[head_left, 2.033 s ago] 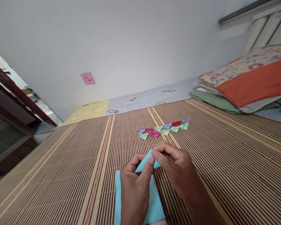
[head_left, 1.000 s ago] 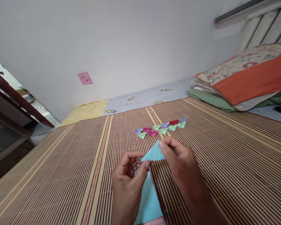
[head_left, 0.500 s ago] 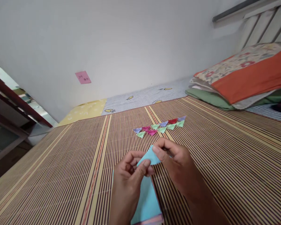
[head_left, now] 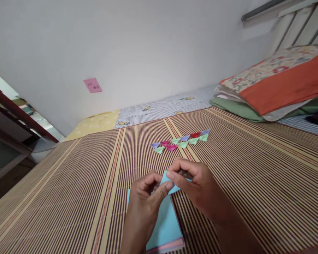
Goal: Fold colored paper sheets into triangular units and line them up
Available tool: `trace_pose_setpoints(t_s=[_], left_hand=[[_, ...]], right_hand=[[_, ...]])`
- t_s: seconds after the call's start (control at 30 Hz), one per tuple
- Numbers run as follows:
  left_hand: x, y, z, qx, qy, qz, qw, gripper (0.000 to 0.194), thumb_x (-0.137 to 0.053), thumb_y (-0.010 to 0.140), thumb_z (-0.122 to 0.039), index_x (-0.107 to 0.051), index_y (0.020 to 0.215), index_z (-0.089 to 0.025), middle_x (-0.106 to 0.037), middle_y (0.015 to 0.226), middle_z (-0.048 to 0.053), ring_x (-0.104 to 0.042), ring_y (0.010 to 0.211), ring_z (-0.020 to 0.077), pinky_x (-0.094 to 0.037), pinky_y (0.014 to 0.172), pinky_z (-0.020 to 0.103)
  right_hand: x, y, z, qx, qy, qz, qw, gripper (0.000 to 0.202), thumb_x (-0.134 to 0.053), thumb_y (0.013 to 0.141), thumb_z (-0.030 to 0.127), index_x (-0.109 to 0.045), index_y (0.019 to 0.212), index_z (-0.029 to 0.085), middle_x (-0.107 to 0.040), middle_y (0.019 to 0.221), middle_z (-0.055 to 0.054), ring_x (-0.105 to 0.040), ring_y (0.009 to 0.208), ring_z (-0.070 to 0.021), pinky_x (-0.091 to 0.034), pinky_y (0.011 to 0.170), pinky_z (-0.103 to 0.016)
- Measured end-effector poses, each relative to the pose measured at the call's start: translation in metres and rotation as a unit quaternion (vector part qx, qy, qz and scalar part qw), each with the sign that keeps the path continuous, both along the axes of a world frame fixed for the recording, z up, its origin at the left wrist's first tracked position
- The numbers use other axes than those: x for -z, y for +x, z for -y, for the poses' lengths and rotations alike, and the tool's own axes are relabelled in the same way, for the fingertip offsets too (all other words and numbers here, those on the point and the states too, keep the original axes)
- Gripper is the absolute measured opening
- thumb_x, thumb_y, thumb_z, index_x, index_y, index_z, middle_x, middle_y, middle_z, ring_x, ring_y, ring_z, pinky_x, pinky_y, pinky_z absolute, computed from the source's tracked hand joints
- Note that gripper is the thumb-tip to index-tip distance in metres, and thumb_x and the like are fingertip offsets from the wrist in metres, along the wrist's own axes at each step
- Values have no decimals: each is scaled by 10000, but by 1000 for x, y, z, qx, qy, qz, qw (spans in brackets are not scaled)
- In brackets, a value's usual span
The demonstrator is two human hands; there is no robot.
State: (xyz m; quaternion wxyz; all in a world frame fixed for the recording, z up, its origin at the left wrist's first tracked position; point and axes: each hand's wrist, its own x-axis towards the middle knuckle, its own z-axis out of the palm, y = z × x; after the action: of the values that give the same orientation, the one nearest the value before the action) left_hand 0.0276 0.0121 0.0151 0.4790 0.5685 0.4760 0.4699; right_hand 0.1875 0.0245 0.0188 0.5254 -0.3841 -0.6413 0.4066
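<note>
A small folded piece of light blue paper (head_left: 175,188) is pinched between both hands above the striped mat. My left hand (head_left: 147,203) grips its left edge with thumb and fingers. From the right, my right hand (head_left: 194,181) holds the top and right part, hiding some of it. Beneath the hands lies a stack of square paper (head_left: 166,224), light blue on top with pink and purple edges below, partly covered by my left hand. Beyond the hands, several small folded paper triangles (head_left: 182,144) in green, purple, pink and red lie in two rows.
The striped mat (head_left: 76,190) covers the bed. Folded bedding (head_left: 283,84) with orange, floral and green fabric is piled at the right. A pink note (head_left: 92,85) is on the wall. Yellow cloth (head_left: 95,125) and checked cloth (head_left: 159,109) run along the wall's foot.
The folded blue paper has moved slightly down and turned. My right hand has shifted left, its fingertips now closer to my left thumb and covering more of the paper.
</note>
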Motion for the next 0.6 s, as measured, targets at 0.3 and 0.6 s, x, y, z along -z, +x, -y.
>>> trace_pose_setpoints(t_s=[0.3,0.6], left_hand=[[3,1,0,-35,-10,88,995,270,-815,804,-369,-676,684,-172,-570,650,-25,-465,626,112,-382,599,219],[3,-1,-1,-57,-31,174,983,202,-853,774,-338,-740,738,-175,-642,658,-20,-570,616,98,-465,602,184]], right_hand=[[8,3,-4,-45,-73,-68,994,173,-679,916,333,-694,827,185,-613,703,36,-530,648,-111,-408,594,-231],[15,-1,-4,-71,-107,-108,986,202,-702,886,294,-610,753,173,-515,653,56,-436,602,-97,-348,549,-227]])
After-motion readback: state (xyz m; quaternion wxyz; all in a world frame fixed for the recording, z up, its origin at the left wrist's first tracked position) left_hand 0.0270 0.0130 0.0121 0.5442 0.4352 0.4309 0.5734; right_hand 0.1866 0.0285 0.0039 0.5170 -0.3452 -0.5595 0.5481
